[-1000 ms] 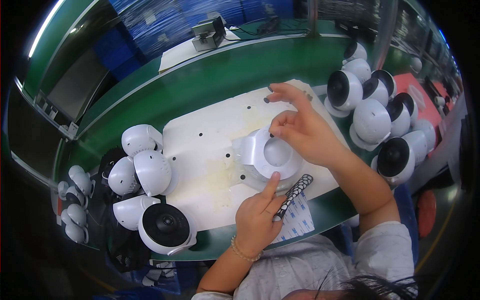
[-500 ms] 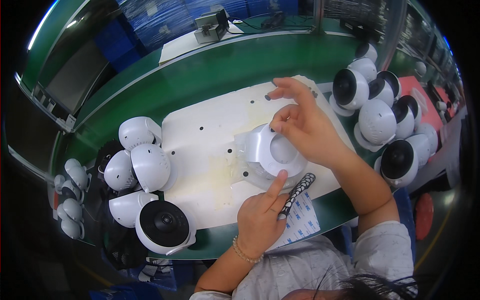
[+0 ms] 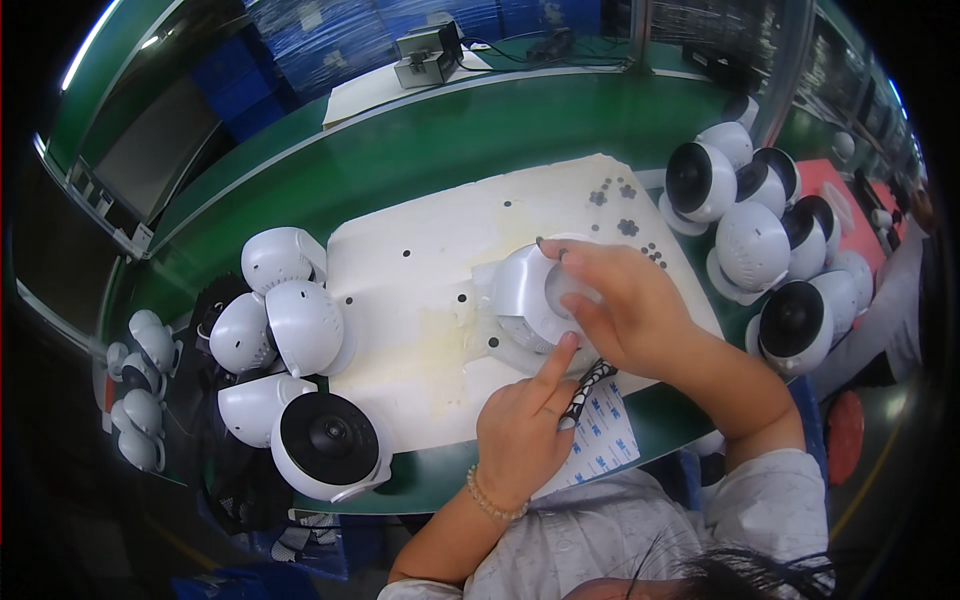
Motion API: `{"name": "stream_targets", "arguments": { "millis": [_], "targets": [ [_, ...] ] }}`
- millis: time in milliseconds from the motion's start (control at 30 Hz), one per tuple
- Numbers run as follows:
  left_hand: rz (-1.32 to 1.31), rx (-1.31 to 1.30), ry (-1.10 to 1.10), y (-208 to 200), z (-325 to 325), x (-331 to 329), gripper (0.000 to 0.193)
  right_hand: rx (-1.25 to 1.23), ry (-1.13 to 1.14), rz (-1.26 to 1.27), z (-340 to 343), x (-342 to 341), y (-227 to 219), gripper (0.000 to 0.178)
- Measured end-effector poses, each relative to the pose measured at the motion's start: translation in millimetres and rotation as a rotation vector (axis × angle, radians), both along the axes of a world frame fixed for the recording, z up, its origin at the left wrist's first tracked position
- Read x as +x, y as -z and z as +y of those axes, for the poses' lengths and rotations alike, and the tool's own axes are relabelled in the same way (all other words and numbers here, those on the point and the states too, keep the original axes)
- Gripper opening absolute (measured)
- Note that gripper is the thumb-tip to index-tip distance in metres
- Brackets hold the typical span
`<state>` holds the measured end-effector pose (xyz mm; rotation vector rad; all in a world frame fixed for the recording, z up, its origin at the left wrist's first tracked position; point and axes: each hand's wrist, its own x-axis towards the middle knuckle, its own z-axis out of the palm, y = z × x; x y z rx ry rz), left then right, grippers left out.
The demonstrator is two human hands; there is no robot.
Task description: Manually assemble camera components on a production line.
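Observation:
A white rounded camera housing [image 3: 522, 290] lies on the pale board in front of me, its round recessed face toward my hands. My left hand [image 3: 525, 435] touches its near edge with an outstretched index finger. The other fingers curl round a slim tool with a black-and-white patterned handle [image 3: 586, 393]; its working end cannot be made out. My right hand [image 3: 630, 310] is over the housing, thumb and fingers apart. Its fingertips rest at the far rim, where small dark dots show, and the hand covers part of the recess.
The pale board [image 3: 390, 310] carries scattered dark dots and dot clusters [image 3: 628, 228]. White cameras [image 3: 330, 440] stand at the left; several more [image 3: 755, 245] crowd the right. A printed adhesive sheet [image 3: 603, 435] lies at the near edge. A metal box [image 3: 425, 62] stands behind.
My right hand has come down from above the board onto the housing. Its pinched thumb and index finger have parted. The dot clusters it hid now show; my left hand has barely moved.

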<state>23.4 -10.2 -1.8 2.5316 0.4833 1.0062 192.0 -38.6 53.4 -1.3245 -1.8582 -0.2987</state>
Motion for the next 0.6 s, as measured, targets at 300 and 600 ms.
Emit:
{"name": "stream_targets", "arguments": {
  "millis": [300, 600],
  "targets": [
    [0.023, -0.003, -0.002, 2, 1, 0, 0.023, -0.224, -0.134, 0.317, -5, -6, 9, 0.036],
    [0.017, -0.001, 0.002, 2, 1, -1, 0.023, -0.279, -0.108, 0.306, -5, -8, 4, 0.032]
  ]
}}
